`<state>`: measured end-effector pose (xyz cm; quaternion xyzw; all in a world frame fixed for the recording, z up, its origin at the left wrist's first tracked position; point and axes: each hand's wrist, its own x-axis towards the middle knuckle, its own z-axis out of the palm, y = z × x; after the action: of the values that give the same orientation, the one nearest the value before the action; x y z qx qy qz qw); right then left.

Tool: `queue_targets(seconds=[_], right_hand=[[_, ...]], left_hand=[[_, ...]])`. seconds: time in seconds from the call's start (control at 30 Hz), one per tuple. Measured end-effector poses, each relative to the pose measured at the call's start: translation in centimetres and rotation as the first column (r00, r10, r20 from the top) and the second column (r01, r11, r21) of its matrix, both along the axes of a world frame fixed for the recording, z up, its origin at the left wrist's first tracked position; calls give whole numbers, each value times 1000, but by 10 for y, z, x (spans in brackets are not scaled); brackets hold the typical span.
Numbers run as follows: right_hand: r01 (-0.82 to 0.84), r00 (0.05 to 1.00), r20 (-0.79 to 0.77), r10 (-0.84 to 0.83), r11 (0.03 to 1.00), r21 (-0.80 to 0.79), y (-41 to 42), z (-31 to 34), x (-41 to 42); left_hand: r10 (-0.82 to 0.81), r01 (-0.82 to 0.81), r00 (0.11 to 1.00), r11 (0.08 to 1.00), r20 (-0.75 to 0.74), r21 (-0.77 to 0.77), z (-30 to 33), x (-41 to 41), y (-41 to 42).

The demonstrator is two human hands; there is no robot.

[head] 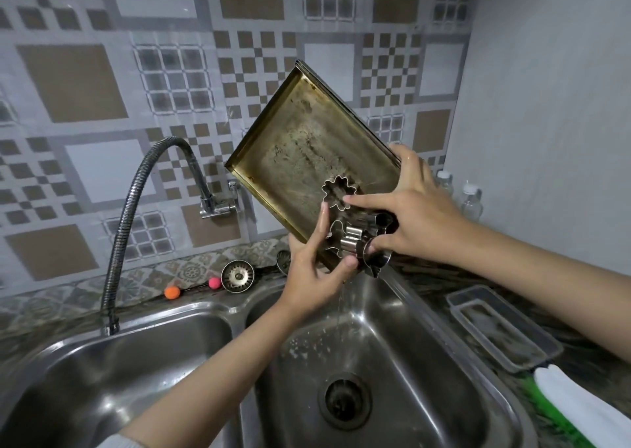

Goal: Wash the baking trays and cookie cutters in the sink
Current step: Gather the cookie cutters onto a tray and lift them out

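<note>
Stacked baking trays (307, 147) held tilted steeply above the right basin of the double sink (403, 338), low corner down, water trickling off into the basin. Left hand (314, 270) comes up from below, gripping the low edge, index finger extended up across the tray face, thumb clamped under the pile of metal cookie cutters (358, 239) gathered at the low corner. Right hand (416, 215) reaches in from the right, fingers wrapped over the tray's right edge, index finger pressing a flower-shaped cutter (338, 191) against the tray.
</note>
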<state>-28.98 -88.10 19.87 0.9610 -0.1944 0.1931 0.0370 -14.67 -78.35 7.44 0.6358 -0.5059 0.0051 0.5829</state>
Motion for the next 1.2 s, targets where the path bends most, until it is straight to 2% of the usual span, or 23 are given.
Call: queue_targets(seconds=[0.53, 0.9, 1.07, 1.2], right_hand=[[-59, 990, 123, 76, 989, -133, 4, 11, -7], [-111, 966, 213, 147, 979, -172, 12, 25, -17], [-154, 962, 219, 163, 986, -55, 18, 31, -26], [-240, 961, 187, 204, 951, 195, 19, 12, -30]], left_hand=[[63, -51, 994, 990, 89, -131, 17, 2, 0], [90, -72, 988, 987, 127, -145, 39, -5, 16], [132, -120, 984, 987, 116, -106, 46, -22, 34], [171, -171, 985, 985, 38, 19, 29, -40, 54]])
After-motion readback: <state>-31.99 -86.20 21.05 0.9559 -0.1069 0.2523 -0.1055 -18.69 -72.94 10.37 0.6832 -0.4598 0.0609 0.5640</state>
